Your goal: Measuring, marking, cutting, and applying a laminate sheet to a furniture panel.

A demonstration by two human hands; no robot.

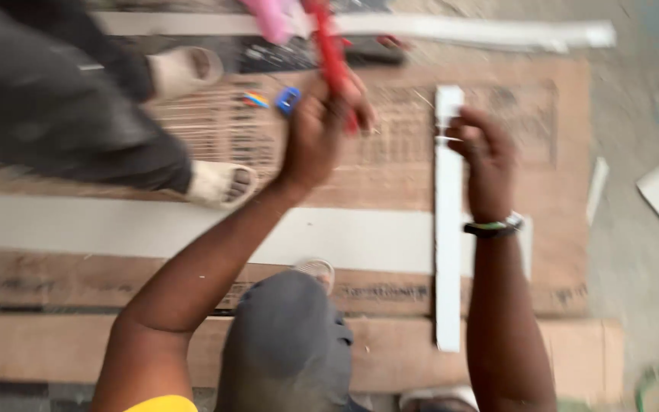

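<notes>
Down on the brown cardboard sheet (390,164) lies a long narrow white strip, plastic or trim by the look of it (447,252). Its long axis points straight away from the person, far end up near the right hand (483,149). That hand sits right at the strip's far end, fingers curled in; it's too blurry to tell if they actually pinch it. So the right hand is clearly the nearer one, with the strip running back along that forearm's inner side. Over to the left, the left hand (318,130) is raised and closed around a red stick-shaped tool (332,57), well apart from the strip. A wider white board (116,229) crosses under the strip. Someone else's feet in pale sandals (219,183) stand at upper left.
</notes>
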